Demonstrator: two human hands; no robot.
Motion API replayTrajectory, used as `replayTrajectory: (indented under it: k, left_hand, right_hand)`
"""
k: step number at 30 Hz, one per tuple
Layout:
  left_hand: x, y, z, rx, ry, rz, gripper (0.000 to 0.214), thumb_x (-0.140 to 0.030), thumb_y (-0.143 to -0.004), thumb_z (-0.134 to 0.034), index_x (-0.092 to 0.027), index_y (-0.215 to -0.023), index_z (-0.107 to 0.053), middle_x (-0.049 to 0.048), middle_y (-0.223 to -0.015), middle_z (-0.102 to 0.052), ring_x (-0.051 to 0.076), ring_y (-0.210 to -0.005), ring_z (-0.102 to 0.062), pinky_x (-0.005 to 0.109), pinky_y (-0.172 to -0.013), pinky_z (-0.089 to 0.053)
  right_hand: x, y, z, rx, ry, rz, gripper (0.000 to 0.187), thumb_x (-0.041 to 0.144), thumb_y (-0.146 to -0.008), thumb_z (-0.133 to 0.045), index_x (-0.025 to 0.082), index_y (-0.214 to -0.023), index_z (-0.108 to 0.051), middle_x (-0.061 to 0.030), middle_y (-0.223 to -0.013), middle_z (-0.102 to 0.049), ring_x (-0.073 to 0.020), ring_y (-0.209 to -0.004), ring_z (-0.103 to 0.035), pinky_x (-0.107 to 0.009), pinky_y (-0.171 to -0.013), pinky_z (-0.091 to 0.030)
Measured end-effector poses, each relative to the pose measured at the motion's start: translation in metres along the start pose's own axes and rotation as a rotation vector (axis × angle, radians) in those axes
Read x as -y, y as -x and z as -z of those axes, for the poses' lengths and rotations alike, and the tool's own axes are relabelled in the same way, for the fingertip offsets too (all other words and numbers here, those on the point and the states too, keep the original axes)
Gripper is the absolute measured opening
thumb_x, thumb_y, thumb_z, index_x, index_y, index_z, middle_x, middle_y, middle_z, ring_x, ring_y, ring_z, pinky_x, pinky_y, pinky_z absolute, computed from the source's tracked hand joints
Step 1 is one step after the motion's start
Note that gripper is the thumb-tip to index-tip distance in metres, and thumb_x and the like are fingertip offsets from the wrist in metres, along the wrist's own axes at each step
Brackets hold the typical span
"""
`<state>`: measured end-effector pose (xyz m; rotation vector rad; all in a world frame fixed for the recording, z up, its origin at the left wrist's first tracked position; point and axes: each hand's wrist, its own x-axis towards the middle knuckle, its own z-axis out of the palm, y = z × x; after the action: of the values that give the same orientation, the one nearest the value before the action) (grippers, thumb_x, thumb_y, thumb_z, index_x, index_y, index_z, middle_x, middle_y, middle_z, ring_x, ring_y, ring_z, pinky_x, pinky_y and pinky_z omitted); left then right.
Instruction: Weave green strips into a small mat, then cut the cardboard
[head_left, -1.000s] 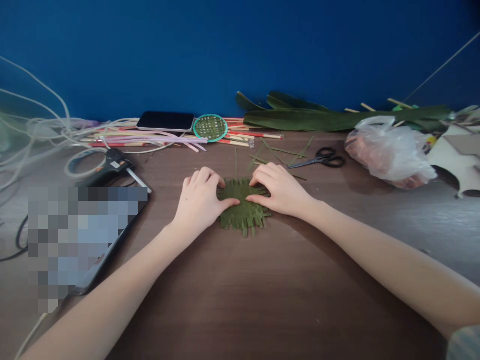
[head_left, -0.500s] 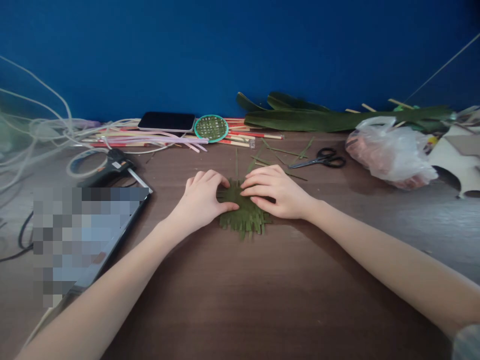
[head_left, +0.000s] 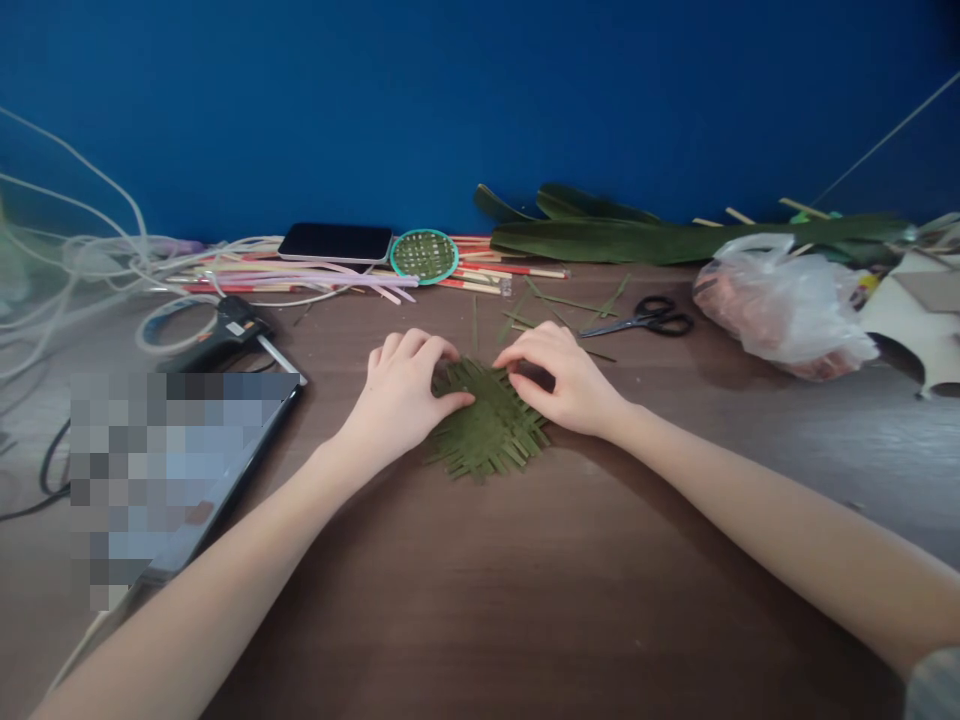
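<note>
A small green mat woven from leaf strips (head_left: 484, 420) lies on the brown table between my hands, its strip ends sticking out as a fringe. My left hand (head_left: 401, 388) holds its left edge, the thumb lying on top and the fingers curled at the far left side. At the upper right edge, my right hand (head_left: 561, 378) pinches the mat between thumb and fingers. The fingertips hide part of both edges. Loose cut leaf strips (head_left: 574, 303) lie just beyond my right hand, beside black scissors (head_left: 641, 318).
Along the blue wall lie a phone (head_left: 335, 243), a round teal-rimmed woven piece (head_left: 424, 257), coloured sticks (head_left: 491, 275) and long leaves (head_left: 630, 240). A glue gun (head_left: 229, 332) and a tablet (head_left: 202, 470) sit left. A plastic bag (head_left: 787, 310) stands right.
The mat has turned on the table, its fringe now slanting, and more of its surface shows. My right hand has drawn back from over the mat to its upper right edge.
</note>
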<state>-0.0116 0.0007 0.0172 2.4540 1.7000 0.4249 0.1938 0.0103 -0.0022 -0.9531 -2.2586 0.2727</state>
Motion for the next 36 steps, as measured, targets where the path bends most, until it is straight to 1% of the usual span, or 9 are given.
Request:
replayTrajectory:
  k: [4,7,9,18,22,29,33,36]
  left_hand:
    - [-0.010,0.003,0.002,0.002,-0.037,-0.012,0.037,-0.042,-0.066,-0.071,-0.018,-0.090,-0.055,0.0042,-0.094,-0.052,0.026,-0.096,-0.046,0.038,-0.081,-0.035]
    - [-0.015,0.006,0.000,0.055,-0.007,-0.003,0.040,-0.045,-0.065,-0.071,-0.018,-0.089,-0.054,0.0030,-0.090,-0.052,0.024,-0.091,-0.047,0.037,-0.078,-0.035]
    - [-0.017,0.007,-0.003,0.085,0.014,0.005,0.039,-0.045,-0.066,-0.071,-0.018,-0.089,-0.053,0.0021,-0.088,-0.053,0.023,-0.089,-0.048,0.036,-0.078,-0.035]
    - [-0.014,0.007,-0.010,0.119,0.028,0.021,0.037,-0.044,-0.067,-0.070,-0.018,-0.088,-0.053,0.0019,-0.087,-0.055,0.022,-0.088,-0.048,0.034,-0.077,-0.034]
    - [-0.014,0.008,-0.011,0.120,0.065,-0.008,0.034,-0.041,-0.069,-0.069,-0.019,-0.090,-0.054,0.0015,-0.087,-0.054,0.022,-0.089,-0.047,0.034,-0.078,-0.033]
    - [-0.016,0.008,-0.010,0.149,0.083,-0.006,0.031,-0.038,-0.072,-0.067,-0.020,-0.095,-0.056,0.0015,-0.089,-0.054,0.022,-0.090,-0.047,0.034,-0.079,-0.033]
    - [-0.015,0.008,-0.008,0.157,0.041,-0.061,0.032,-0.039,-0.074,-0.064,-0.022,-0.100,-0.057,0.0020,-0.091,-0.055,0.022,-0.091,-0.048,0.035,-0.079,-0.034]
    - [-0.013,0.008,-0.006,0.131,-0.074,-0.195,0.030,-0.042,-0.077,-0.061,-0.021,-0.100,-0.059,0.0034,-0.091,-0.057,0.022,-0.090,-0.050,0.035,-0.077,-0.034]
  right_hand:
    - [-0.001,-0.001,-0.002,0.072,0.112,-0.033,0.004,0.021,-0.078,-0.053,0.020,-0.081,-0.056,-0.0053,-0.087,-0.060,-0.0212,-0.086,-0.046,-0.035,-0.074,-0.031]
    - [-0.002,-0.001,-0.003,0.133,0.126,-0.018,0.012,0.030,-0.078,-0.058,0.019,-0.084,-0.055,-0.0057,-0.090,-0.058,-0.0219,-0.089,-0.044,-0.035,-0.076,-0.030]
    - [-0.002,-0.001,-0.004,0.153,0.128,-0.012,0.016,0.033,-0.078,-0.060,0.019,-0.084,-0.055,-0.0059,-0.091,-0.057,-0.0222,-0.090,-0.043,-0.035,-0.077,-0.030]
    - [-0.003,-0.001,-0.005,0.173,0.120,-0.027,0.018,0.033,-0.076,-0.062,0.019,-0.085,-0.054,-0.0063,-0.093,-0.056,-0.0224,-0.092,-0.042,-0.036,-0.078,-0.030]
    - [-0.003,-0.001,-0.006,0.170,0.128,-0.015,0.018,0.033,-0.077,-0.061,0.019,-0.084,-0.054,-0.0061,-0.092,-0.055,-0.0223,-0.091,-0.042,-0.036,-0.078,-0.030]
    - [-0.003,-0.001,-0.006,0.176,0.115,-0.027,0.017,0.034,-0.077,-0.060,0.019,-0.084,-0.054,-0.0058,-0.091,-0.055,-0.0219,-0.091,-0.042,-0.035,-0.077,-0.029]
    - [-0.004,-0.001,-0.005,0.167,0.115,-0.043,0.018,0.034,-0.076,-0.060,0.019,-0.084,-0.052,-0.0058,-0.092,-0.055,-0.0217,-0.091,-0.042,-0.035,-0.077,-0.029]
    - [-0.004,-0.001,-0.005,0.166,0.120,-0.045,0.019,0.034,-0.076,-0.061,0.020,-0.083,-0.052,-0.0057,-0.092,-0.055,-0.0220,-0.090,-0.042,-0.035,-0.078,-0.029]
